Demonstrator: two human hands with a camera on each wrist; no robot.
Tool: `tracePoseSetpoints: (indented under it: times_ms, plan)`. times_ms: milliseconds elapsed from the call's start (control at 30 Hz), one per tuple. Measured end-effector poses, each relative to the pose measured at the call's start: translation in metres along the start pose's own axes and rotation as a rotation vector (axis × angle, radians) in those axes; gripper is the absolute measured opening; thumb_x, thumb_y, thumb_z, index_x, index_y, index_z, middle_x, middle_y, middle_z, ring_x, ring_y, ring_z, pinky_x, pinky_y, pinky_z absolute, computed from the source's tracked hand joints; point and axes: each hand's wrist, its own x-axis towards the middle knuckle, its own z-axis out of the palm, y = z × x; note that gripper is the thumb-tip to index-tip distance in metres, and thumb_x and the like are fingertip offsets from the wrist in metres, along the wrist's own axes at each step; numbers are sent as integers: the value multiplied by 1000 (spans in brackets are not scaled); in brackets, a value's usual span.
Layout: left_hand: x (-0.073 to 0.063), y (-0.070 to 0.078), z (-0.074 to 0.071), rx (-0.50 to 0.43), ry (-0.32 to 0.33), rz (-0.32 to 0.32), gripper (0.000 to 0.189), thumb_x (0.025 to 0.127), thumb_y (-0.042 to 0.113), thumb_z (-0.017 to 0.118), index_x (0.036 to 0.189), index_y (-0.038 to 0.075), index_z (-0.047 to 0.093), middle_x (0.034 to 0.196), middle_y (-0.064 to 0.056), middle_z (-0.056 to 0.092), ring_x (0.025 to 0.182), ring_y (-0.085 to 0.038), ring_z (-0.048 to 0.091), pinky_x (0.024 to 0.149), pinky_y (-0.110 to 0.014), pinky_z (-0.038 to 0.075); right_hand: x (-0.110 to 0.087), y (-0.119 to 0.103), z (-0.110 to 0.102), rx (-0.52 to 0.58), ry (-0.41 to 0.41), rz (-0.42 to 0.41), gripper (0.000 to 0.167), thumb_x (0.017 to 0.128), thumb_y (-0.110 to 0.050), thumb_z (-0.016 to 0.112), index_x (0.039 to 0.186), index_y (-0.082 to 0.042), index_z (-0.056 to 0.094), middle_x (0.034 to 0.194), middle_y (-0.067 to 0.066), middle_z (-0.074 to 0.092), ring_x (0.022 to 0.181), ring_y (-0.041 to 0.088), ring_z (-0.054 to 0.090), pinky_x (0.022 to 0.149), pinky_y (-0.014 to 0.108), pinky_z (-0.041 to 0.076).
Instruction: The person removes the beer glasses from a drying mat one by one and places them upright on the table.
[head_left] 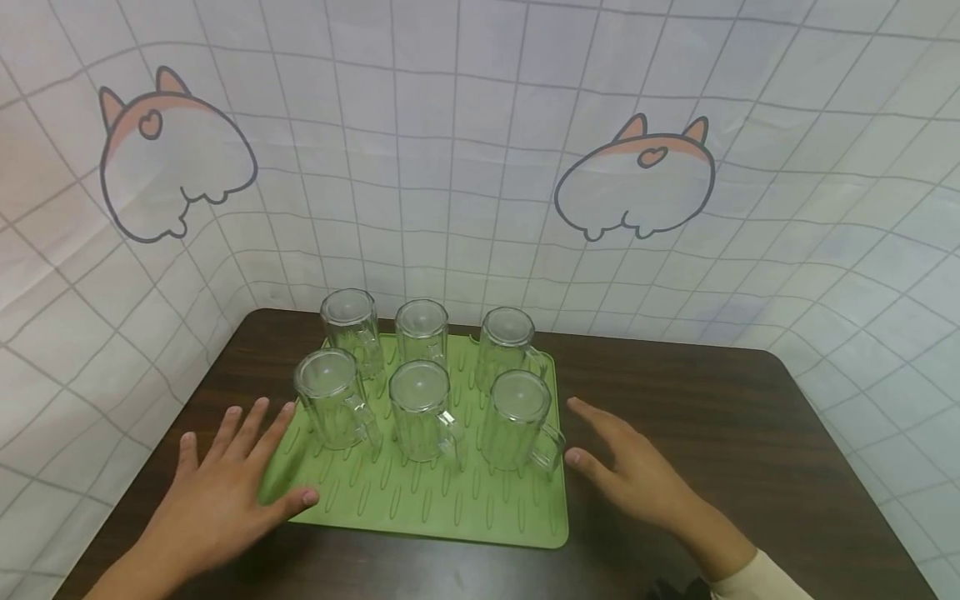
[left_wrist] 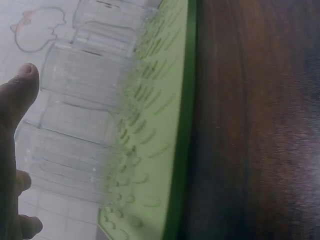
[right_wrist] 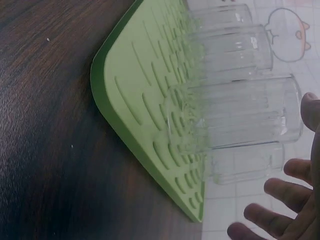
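Several clear glass mugs stand upside down in two rows on a green ridged drying mat (head_left: 360, 507). The front row has a left mug (head_left: 330, 408), a middle mug (head_left: 418, 417) and a right mug (head_left: 513, 425); their handles point right. My left hand (head_left: 221, 492) is spread with straight fingers beside the mat's left edge, nearest the front left mug. On the other side, my right hand (head_left: 637, 471) has its fingers extended near the front right mug's handle. Neither hand holds anything. Both wrist views show fingers apart from the mugs.
The mat lies on a dark wood table (head_left: 675, 392). Behind it and at both sides hangs a white grid-patterned curtain (head_left: 420, 167) with cartoon drawings. Three more mugs, including a back right mug (head_left: 504, 346), form the rear row. A dark object (head_left: 678, 590) shows at the bottom edge.
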Motion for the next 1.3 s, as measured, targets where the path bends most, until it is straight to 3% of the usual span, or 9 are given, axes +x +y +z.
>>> tracePoseSetpoints:
  times_ms: [133,467,833,1033,1300]
  plan:
    - [-3,-3,10,-13,-32,-17,110,88,78,57,167,22,5,167,-24,13,150,-54,10,105,-81,-9,1,2,3,61,-4,10,60,103,-33,64,156,-12,44,153,14,49,136,38,49,104,62,44]
    - [-8,-12,25,-23,-116,-50,115,83,85,54,166,16,13,163,-30,23,145,-58,19,99,-87,8,5,3,8,197,-56,62,46,102,-33,65,145,-17,57,144,1,59,132,29,54,100,57,48]
    - [-8,-27,40,-84,-197,-102,127,78,89,54,164,6,14,160,-35,21,142,-63,15,96,-88,5,9,4,19,382,-89,75,32,98,-10,71,129,-14,67,124,1,71,114,22,67,91,35,56]
    - [-10,-31,44,-96,-217,-122,131,76,90,55,162,-2,18,160,-36,21,142,-64,13,96,-87,5,10,3,24,420,-90,79,27,97,-9,72,123,-12,68,122,3,72,111,24,69,90,37,57]
    - [-9,-32,46,-103,-243,-129,128,79,89,53,161,-4,19,162,-33,20,143,-63,12,96,-86,8,10,3,24,453,-78,89,22,96,-11,73,118,-12,69,118,4,73,102,24,72,84,35,58]
